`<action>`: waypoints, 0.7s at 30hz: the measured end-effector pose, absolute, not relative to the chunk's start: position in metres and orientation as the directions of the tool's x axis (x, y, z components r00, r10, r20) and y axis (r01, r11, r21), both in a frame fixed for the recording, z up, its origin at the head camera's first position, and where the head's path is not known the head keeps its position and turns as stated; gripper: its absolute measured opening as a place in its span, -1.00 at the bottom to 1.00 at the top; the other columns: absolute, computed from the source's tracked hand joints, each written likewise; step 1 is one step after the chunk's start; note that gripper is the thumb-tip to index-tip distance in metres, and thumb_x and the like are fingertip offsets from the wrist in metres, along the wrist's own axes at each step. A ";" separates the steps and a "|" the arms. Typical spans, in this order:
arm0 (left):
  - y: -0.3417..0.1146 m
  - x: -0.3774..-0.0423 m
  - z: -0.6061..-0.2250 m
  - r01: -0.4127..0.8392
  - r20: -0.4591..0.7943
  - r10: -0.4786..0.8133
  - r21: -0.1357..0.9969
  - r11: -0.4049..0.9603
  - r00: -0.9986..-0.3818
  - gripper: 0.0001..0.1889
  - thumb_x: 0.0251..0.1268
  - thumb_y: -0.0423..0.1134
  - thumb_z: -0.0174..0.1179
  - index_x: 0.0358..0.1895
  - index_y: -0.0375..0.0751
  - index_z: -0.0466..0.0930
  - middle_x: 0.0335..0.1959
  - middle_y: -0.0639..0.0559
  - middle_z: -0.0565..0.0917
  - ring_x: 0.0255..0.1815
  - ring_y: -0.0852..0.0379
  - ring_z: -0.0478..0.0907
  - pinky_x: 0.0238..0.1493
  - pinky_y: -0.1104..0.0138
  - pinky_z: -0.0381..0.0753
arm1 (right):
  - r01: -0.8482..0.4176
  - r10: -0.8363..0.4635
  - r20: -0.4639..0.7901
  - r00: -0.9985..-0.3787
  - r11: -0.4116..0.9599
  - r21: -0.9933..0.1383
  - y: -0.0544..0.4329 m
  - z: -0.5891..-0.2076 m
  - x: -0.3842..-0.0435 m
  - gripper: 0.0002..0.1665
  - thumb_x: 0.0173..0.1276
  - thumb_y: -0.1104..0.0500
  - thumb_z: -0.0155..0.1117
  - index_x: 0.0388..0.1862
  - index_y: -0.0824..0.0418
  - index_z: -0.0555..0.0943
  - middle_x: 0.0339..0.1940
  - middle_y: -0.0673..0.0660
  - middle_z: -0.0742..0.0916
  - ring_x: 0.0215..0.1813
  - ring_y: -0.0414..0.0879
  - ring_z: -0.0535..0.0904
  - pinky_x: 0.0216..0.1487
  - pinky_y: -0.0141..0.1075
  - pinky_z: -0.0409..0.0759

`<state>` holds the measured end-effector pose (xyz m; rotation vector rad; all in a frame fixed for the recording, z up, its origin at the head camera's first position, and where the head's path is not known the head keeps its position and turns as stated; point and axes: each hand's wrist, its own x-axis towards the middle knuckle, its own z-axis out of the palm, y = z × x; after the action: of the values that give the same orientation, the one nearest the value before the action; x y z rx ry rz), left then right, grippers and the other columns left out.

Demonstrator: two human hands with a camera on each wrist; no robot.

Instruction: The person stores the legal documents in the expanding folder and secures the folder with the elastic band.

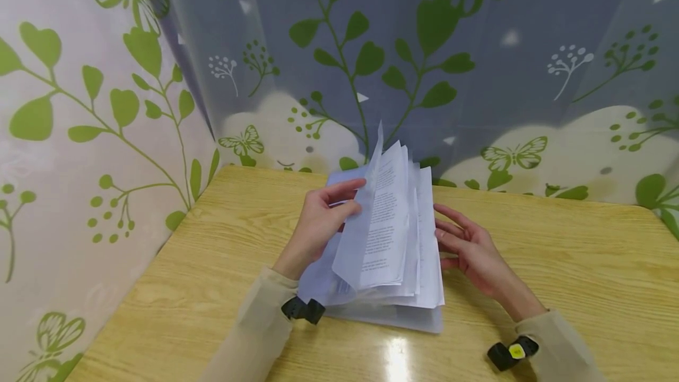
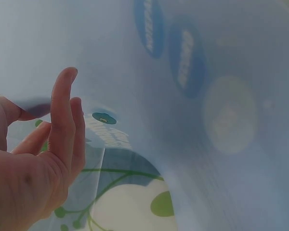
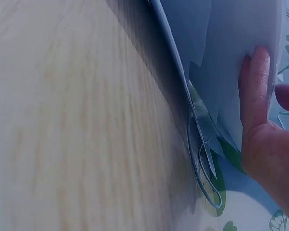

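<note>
A translucent bluish plastic document folder (image 1: pixel 389 317) lies on the table with its cover raised and several printed sheets (image 1: pixel 384 223) standing half-upright within it. My left hand (image 1: pixel 320 217) pinches the raised cover's left edge between thumb and fingers. In the left wrist view, the cover (image 2: pixel 183 130) fills much of the frame, with blue oval labels and a green snap button (image 2: pixel 104 118) near my fingers. At the right edge of the sheets, my right hand (image 1: pixel 474 249) touches them with fairly straight fingers; the right wrist view has its fingers (image 3: pixel 257 86) along a sheet's face.
The wooden table (image 1: pixel 573 264) spreads out on both sides of the folder. Behind it hangs a leaf-and-butterfly patterned curtain (image 1: pixel 493 75), with another patterned panel at the left. A thin grey loop (image 3: pixel 216 202) sticks out by the folder in the right wrist view.
</note>
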<state>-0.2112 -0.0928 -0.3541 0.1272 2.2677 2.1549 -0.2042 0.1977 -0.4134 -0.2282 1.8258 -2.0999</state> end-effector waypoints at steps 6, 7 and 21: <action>-0.093 -0.211 -0.355 0.044 0.041 0.066 0.998 0.051 -0.997 -0.55 0.22 -0.42 0.23 0.18 -0.05 0.73 0.07 -0.10 0.67 -0.27 0.20 0.52 -0.55 0.44 0.37 | 0.153 -0.356 -0.109 -0.928 -0.099 -0.983 0.196 -0.413 -0.205 -0.17 0.55 0.17 0.18 0.68 0.11 0.07 0.18 -0.25 0.72 -0.03 -0.16 0.79 -0.18 -0.27 0.77; -0.093 -0.211 -0.354 0.043 0.040 0.066 0.998 0.052 -0.997 -0.55 0.22 -0.42 0.23 0.18 -0.05 0.73 0.08 -0.10 0.67 -0.26 0.20 0.52 -0.55 0.44 0.37 | 0.151 -0.356 -0.107 -0.928 -0.098 -0.984 0.196 -0.413 -0.205 -0.17 0.55 0.18 0.18 0.68 0.11 0.08 0.17 -0.25 0.72 -0.04 -0.16 0.79 -0.19 -0.27 0.77; -0.092 -0.211 -0.353 0.041 0.037 0.069 0.997 0.060 -0.997 -0.54 0.22 -0.42 0.22 0.20 -0.06 0.72 0.09 -0.12 0.68 -0.40 0.22 0.51 -0.55 0.43 0.40 | 0.151 -0.357 -0.108 -0.928 -0.094 -0.984 0.192 -0.416 -0.208 -0.15 0.54 0.18 0.20 0.69 0.14 0.06 0.17 -0.25 0.71 -0.05 -0.16 0.79 -0.21 -0.30 0.76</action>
<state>-0.2111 -0.0920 -0.3533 0.1178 2.2721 2.1362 -0.2078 0.1919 -0.4155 -0.2249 1.8457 -2.0855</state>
